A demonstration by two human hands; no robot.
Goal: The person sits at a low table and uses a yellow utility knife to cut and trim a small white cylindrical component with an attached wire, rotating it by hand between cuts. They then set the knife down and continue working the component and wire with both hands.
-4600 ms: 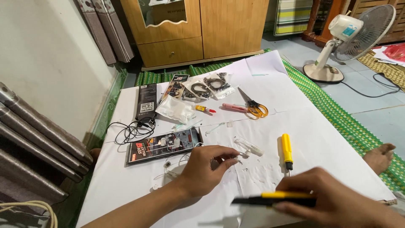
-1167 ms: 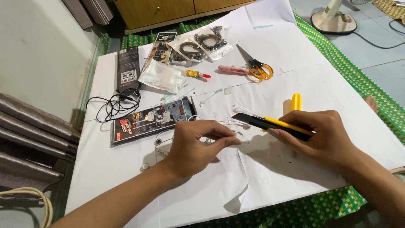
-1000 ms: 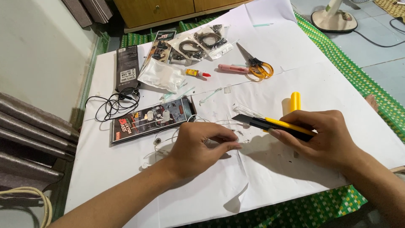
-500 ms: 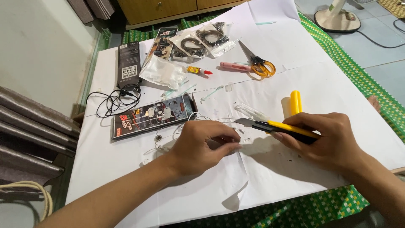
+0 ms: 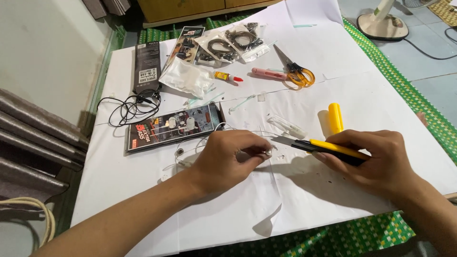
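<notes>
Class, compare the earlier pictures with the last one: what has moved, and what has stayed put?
The right hand brought the yellow-and-black utility knife from near the person up to the thin white wire pinched by the left hand. The scissors, yellow tube and packets stayed put.

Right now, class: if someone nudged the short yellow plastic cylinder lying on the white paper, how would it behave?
The short yellow plastic cylinder looks round and smooth, so it would probably roll sideways. It seems small, so likely light. The white paper lies flat, so little would stop it.
</notes>
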